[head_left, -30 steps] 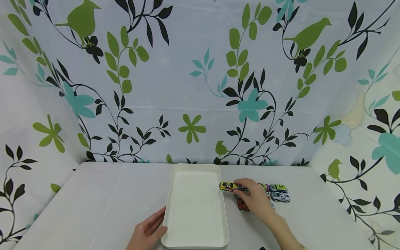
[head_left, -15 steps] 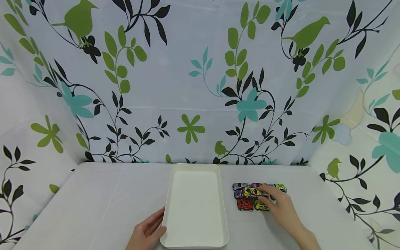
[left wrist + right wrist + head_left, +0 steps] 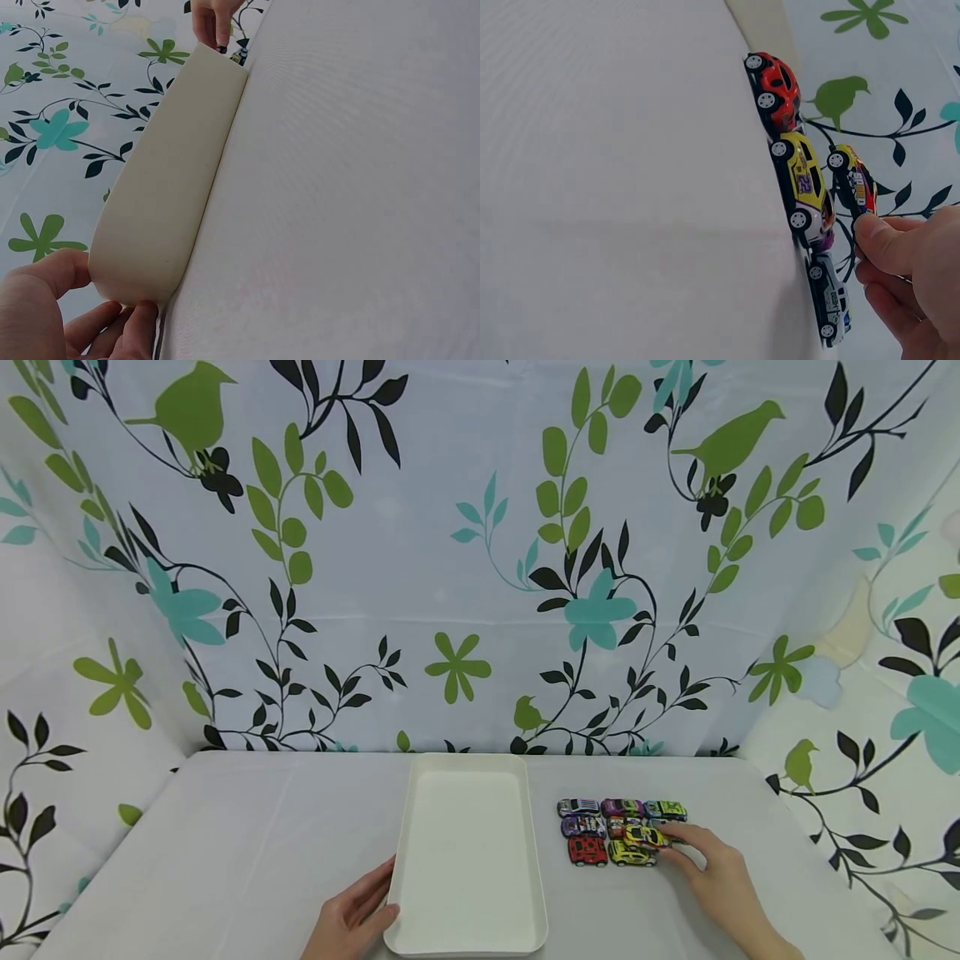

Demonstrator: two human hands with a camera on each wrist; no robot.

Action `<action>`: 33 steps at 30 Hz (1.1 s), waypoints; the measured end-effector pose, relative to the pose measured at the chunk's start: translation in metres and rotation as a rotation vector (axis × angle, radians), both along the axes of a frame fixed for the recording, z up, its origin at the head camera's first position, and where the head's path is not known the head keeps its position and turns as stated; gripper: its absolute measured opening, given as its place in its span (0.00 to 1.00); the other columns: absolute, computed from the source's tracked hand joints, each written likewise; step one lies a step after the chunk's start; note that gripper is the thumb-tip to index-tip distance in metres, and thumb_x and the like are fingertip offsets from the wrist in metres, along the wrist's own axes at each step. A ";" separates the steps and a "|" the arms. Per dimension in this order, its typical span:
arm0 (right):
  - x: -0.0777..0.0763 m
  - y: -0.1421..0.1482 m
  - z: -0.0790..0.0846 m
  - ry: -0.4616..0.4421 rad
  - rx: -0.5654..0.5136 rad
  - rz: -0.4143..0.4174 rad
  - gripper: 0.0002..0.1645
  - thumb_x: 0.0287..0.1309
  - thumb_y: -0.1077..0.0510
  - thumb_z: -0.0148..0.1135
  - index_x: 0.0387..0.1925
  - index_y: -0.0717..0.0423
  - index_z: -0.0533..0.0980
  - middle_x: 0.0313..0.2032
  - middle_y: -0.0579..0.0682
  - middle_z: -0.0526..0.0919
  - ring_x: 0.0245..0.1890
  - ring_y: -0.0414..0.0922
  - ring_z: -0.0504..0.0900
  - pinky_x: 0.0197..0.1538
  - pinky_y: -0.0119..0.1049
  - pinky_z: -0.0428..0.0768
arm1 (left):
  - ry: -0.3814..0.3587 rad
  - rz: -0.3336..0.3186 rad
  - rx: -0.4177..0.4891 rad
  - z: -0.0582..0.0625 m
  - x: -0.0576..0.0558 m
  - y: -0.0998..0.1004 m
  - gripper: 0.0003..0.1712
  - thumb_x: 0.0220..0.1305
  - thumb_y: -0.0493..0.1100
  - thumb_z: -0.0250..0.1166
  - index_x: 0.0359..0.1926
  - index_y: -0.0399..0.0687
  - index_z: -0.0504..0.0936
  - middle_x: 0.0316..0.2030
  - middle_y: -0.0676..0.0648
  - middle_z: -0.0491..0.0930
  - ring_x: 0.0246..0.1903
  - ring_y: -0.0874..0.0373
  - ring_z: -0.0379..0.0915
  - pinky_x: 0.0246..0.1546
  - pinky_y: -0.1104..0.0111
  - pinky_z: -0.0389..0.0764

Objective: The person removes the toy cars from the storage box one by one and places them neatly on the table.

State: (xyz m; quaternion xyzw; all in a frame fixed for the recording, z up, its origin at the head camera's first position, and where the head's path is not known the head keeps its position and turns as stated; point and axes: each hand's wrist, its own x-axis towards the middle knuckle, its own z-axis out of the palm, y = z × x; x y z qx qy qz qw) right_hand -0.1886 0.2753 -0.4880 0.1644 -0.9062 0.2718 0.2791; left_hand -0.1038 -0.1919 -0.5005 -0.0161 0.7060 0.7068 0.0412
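Observation:
In the head view my right hand (image 3: 716,877) pinches a yellow toy car (image 3: 647,837) with red and black markings between thumb and fingers. The right wrist view has this held car (image 3: 853,176) raised beside a lower yellow car (image 3: 801,176) numbered 22. Beneath it stand several toy cars in close rows, among them a red one (image 3: 587,851), a yellow one (image 3: 632,853) and a purple-blue one (image 3: 582,826). A silver-white car (image 3: 827,296) is partly hidden in the head view. My left hand (image 3: 351,910) grips a white tray (image 3: 542,860) at its near left corner, thumb at the rim.
The tray, with nothing in it, stands left of the cars on a white cloth-covered table (image 3: 247,860). Behind and to both sides hang sheets (image 3: 405,568) printed with leaves, birds and flowers.
My right hand has carried the yellow car rightward from beside the tray's right rim to above the right part of the car group. My left hand stays on the tray.

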 end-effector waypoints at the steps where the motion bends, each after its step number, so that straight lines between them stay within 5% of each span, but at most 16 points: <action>1: 0.001 0.002 -0.001 -0.001 0.001 -0.003 0.26 0.39 0.70 0.78 0.44 0.52 0.85 0.41 0.48 0.88 0.41 0.35 0.83 0.51 0.06 0.66 | 0.002 0.002 -0.001 0.000 0.000 0.000 0.39 0.63 0.39 0.69 0.71 0.29 0.64 0.70 0.33 0.65 0.65 0.60 0.68 0.56 0.83 0.73; 7: 0.005 0.016 -0.010 -0.022 0.001 -0.043 0.26 0.41 0.70 0.78 0.45 0.51 0.84 0.42 0.49 0.88 0.42 0.25 0.78 0.50 0.06 0.66 | 0.021 0.006 -0.010 0.000 0.000 -0.001 0.38 0.63 0.38 0.69 0.70 0.29 0.65 0.69 0.32 0.65 0.65 0.56 0.68 0.57 0.84 0.73; 14: 0.008 0.029 -0.014 -0.067 0.002 -0.119 0.25 0.44 0.68 0.77 0.47 0.49 0.84 0.44 0.49 0.88 0.43 0.24 0.77 0.49 0.06 0.66 | 0.021 0.000 0.001 -0.001 0.000 -0.002 0.38 0.63 0.38 0.69 0.70 0.29 0.65 0.70 0.32 0.65 0.62 0.67 0.70 0.57 0.84 0.73; 21: 0.010 0.035 -0.019 -0.148 -0.015 -0.165 0.22 0.50 0.66 0.75 0.48 0.48 0.83 0.46 0.51 0.87 0.45 0.22 0.75 0.47 0.07 0.68 | 0.010 -0.002 0.000 0.000 0.000 -0.001 0.38 0.63 0.38 0.69 0.70 0.30 0.65 0.70 0.33 0.65 0.65 0.58 0.67 0.57 0.84 0.73; 33: 0.006 0.041 -0.029 -0.118 -0.041 -0.139 0.25 0.46 0.72 0.74 0.47 0.52 0.83 0.45 0.52 0.87 0.47 0.11 0.65 0.49 0.03 0.64 | 0.033 0.007 0.002 0.001 0.000 -0.001 0.38 0.63 0.37 0.69 0.70 0.29 0.65 0.69 0.32 0.66 0.62 0.66 0.70 0.57 0.83 0.74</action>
